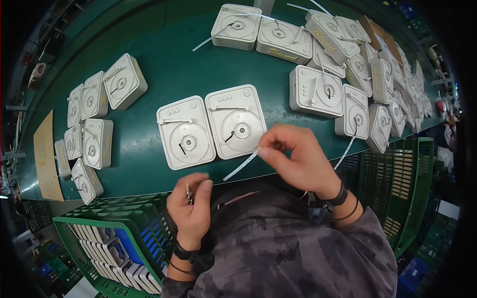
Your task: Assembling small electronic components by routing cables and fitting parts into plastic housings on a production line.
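Two cream turntable-shaped boxes, a left one (171, 141) and a right one (253, 107), lie face up side by side on the green table in front of me. Each has a moulded tone arm and a short black piece at its round platter. My right hand (303, 161) pinches one end of a narrow white strip (238, 169) at the near right corner of the right box. The strip slants down toward the table's front edge. My left hand (191, 203) is curled near that edge, around a small metal piece (189, 192) whose kind I cannot make out.
More turntable boxes stand at the left (99, 141) and crowd the right (318, 92), some with white strips. A cardboard sheet (47, 159) lies far left. Below the table are a green crate (62, 228) of cream parts at left and another green crate (422, 188) at right.
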Available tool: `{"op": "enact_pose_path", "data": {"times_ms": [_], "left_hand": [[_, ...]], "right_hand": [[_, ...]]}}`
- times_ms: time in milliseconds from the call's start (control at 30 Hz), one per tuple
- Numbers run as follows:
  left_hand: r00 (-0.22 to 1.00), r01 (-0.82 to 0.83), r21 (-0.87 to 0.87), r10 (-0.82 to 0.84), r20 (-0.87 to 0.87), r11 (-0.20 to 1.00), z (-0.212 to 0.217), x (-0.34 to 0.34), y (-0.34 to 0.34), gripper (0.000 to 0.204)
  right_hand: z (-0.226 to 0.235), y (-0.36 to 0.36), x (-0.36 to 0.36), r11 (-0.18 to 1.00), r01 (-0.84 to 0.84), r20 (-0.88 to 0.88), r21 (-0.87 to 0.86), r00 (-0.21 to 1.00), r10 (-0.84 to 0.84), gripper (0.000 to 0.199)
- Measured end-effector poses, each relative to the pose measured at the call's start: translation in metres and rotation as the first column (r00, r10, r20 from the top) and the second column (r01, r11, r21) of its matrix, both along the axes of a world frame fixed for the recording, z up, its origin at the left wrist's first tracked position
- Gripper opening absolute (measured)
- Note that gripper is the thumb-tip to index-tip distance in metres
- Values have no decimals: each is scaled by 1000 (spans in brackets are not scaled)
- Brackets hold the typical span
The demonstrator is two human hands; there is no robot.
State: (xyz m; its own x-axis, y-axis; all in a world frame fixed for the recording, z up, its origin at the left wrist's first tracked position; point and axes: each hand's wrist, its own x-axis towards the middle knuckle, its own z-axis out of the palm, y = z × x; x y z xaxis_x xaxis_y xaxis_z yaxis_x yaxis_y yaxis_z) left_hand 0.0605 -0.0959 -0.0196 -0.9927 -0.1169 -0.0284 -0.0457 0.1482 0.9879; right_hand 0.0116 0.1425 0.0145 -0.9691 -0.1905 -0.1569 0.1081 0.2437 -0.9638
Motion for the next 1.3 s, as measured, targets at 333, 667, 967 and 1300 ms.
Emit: {"op": "enact_pose_path", "data": {"times_ms": [333, 667, 967, 1300], "left_hand": [[834, 229, -512, -438, -335, 828, 11, -33, 13, 29], [975, 220, -73, -217, 48, 973, -5, -31, 16, 11], [919, 113, -440, -262, -294, 891, -19, -46, 27, 19], [920, 385, -331, -385, 69, 861, 8, -55, 12, 16]], "right_hand": [[7, -23, -11, 957, -286, 5, 44, 958, 286, 7], [-20, -20, -56, 823, -139, -560, 551, 669, 489, 17], [-25, -19, -35, 892, -27, -538, 451, 790, 295, 14], [-14, -5, -43, 765, -179, -466, 619, 700, 541, 19]]}}
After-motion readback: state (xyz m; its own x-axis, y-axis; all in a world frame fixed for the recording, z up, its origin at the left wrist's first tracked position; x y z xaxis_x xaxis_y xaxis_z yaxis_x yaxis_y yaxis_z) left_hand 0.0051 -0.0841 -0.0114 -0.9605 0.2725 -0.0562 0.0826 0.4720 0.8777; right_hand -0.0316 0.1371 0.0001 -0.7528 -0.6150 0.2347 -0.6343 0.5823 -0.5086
